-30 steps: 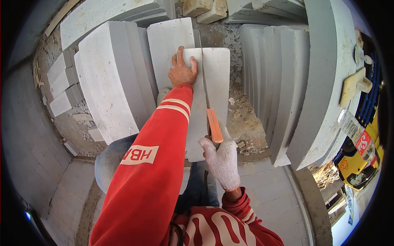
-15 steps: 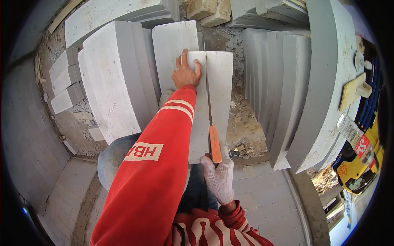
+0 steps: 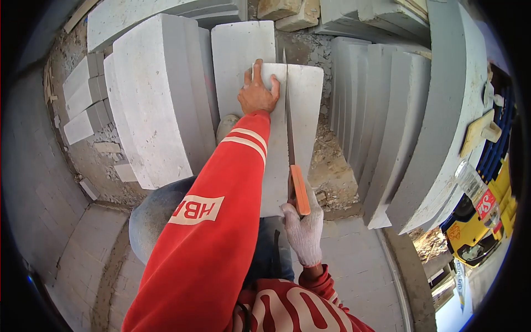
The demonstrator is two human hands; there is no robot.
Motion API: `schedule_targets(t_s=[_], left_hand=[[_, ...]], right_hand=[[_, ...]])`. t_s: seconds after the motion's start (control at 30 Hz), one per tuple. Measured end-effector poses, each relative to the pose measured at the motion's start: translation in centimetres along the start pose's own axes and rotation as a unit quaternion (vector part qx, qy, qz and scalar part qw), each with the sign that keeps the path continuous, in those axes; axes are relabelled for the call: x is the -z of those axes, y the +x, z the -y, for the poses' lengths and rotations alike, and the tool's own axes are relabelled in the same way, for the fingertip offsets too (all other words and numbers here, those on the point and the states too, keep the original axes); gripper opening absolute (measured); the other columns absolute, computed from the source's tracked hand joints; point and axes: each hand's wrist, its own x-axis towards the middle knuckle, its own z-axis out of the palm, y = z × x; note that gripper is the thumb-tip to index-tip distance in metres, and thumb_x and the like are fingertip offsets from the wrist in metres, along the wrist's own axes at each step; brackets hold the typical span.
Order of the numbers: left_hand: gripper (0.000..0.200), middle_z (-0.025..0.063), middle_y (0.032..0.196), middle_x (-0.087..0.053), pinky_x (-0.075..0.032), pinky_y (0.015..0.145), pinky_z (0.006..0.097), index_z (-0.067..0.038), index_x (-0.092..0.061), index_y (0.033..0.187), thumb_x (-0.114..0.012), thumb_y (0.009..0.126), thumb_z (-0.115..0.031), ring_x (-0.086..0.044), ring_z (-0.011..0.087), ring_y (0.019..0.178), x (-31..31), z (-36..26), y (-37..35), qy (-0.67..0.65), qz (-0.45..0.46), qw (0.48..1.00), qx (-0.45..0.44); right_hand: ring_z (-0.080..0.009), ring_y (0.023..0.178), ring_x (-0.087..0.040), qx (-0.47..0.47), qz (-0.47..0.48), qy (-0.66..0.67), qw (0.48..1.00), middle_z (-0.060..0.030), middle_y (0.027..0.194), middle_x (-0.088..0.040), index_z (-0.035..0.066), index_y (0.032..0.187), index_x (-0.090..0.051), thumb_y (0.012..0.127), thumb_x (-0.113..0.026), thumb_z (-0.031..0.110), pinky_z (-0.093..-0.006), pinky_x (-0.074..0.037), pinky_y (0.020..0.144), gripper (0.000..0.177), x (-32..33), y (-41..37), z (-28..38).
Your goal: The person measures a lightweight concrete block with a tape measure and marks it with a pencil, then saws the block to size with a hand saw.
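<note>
A hand saw [image 3: 287, 122] with an orange handle [image 3: 299, 191] stands in a long cut through a pale lightweight concrete block [image 3: 305, 110]. My right hand [image 3: 304, 232], in a white knitted glove, is closed round the handle at the block's near end. My left hand [image 3: 258, 94], bare, rests on the far left corner of the block with fingers spread, left of the blade. The blade's tip shows beyond the block's far edge. Under the left hand and farther off lies another pale block [image 3: 243, 47]. A red sleeve [image 3: 215, 221] covers part of the sawn block.
Large pale blocks [image 3: 144, 99] stand in a row at left, and more blocks [image 3: 381, 122] at right. A long block [image 3: 431, 127] carries a trowel-like tool [image 3: 478, 131] and a plastic bottle [image 3: 475, 185]. Rubble [image 3: 332, 171] covers the ground right of the sawn block.
The saw handle and my gloved hand have shifted slightly right and the handle tilts more. More of the blade's tip shows past the far edge. The whole view has shifted a little.
</note>
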Motion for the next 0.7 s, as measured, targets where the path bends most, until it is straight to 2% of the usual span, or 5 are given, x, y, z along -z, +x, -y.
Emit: schedule_targets(t_s=[0.27, 0.3, 0.33, 0.47, 0.7], left_hand=[[0.058, 0.0223, 0.138, -0.061, -0.058, 0.086, 0.0575, -0.024, -0.048, 0.148, -0.058, 0.093, -0.042, -0.071, 0.0498, 0.098, 0.3, -0.2, -0.2, -0.003, -0.007, 1.000, -0.020], [0.058, 0.0225, 0.138, -0.061, -0.058, 0.086, 0.0572, -0.025, -0.048, 0.148, -0.058, 0.093, -0.041, -0.071, 0.0497, 0.098, 0.5, -0.4, -0.3, -0.010, 0.003, 1.000, -0.015], [0.058, 0.0225, 0.138, -0.061, -0.058, 0.086, 0.0572, -0.025, -0.048, 0.148, -0.058, 0.093, -0.041, -0.071, 0.0497, 0.098, 0.5, -0.7, 0.5, -0.009, -0.003, 1.000, -0.015], [0.058, 0.0228, 0.137, -0.061, -0.057, 0.085, 0.0579, -0.025, -0.047, 0.148, -0.057, 0.094, -0.042, -0.071, 0.0505, 0.098, -0.1, 0.1, -0.2, 0.002, -0.018, 1.000, -0.023], [0.060, 0.0227, 0.136, -0.063, -0.057, 0.085, 0.0573, -0.025, -0.047, 0.149, -0.058, 0.093, -0.043, -0.071, 0.0506, 0.099, -0.3, 0.3, -0.1, 0.007, -0.031, 0.999, -0.041]], right_hand=[[-0.0349, 0.061, -0.066, 0.009, -0.015, -0.039, 0.999, -0.0247, 0.070, -0.064, -0.015, 0.119, -0.059, 0.093, -0.075, 0.021, -0.0423, -0.050, 0.059, 0.047, -1.7, 8.3, 0.8], [-0.0329, 0.061, -0.065, 0.013, -0.018, -0.034, 0.999, -0.0245, 0.070, -0.063, -0.016, 0.125, -0.057, 0.093, -0.075, 0.022, -0.0418, -0.051, 0.060, 0.053, -1.1, 5.5, 0.5], [-0.0086, 0.060, -0.056, 0.049, -0.034, -0.041, 0.997, -0.0024, 0.067, -0.057, -0.004, 0.113, -0.063, 0.091, -0.070, 0.013, -0.0282, -0.048, 0.056, 0.028, -0.9, 2.5, -1.3], [-0.0072, 0.061, -0.056, 0.099, -0.041, -0.051, 0.993, -0.0040, 0.076, -0.060, -0.003, 0.135, -0.060, 0.089, -0.066, 0.006, -0.0265, -0.049, 0.057, 0.047, -0.4, -0.1, -1.9], [-0.0303, 0.071, -0.069, 0.079, -0.029, -0.020, 0.996, -0.0208, 0.080, -0.068, -0.012, 0.138, -0.053, 0.090, -0.073, 0.018, -0.0388, -0.055, 0.069, 0.060, -3.0, 11.4, 3.1]])
